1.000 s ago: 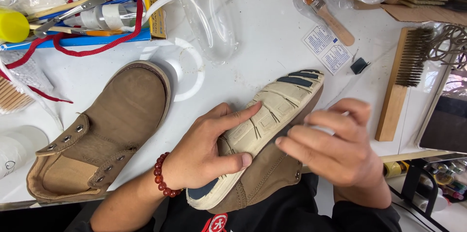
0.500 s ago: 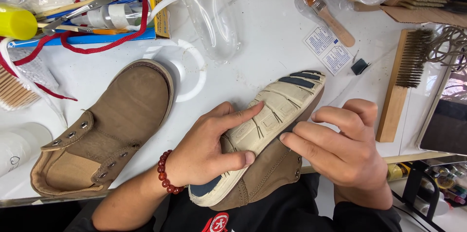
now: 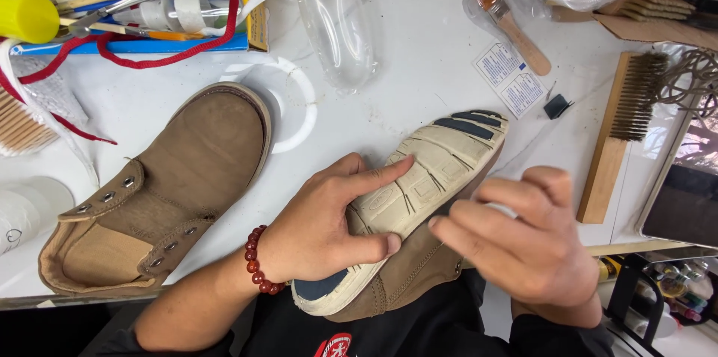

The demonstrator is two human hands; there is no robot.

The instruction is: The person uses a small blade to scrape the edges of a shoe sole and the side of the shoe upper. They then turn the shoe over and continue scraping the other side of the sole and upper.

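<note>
Your left hand grips the overturned brown shoe at the lower centre of the frame, thumb and index finger pressed flat on its cream sole, so those fingers are closed on the shoe; your right hand sits against the shoe's right side with fingers bent narrow, and you cannot tell whether they pinch anything. A red bead bracelet rings your left wrist. The shoe's toe rests on the white counter, a marble-like surface with faint scuffs and specks. The matching brown shoe stands upright at the left, its toe just beside a white ring. A wire brush with wooden handle lies at the right edge, a small wooden-handled brush and a printed leaflet lie upper right, and clear plastic packaging lies top centre. A blue tray of tools with a red cord fills the upper left
</note>
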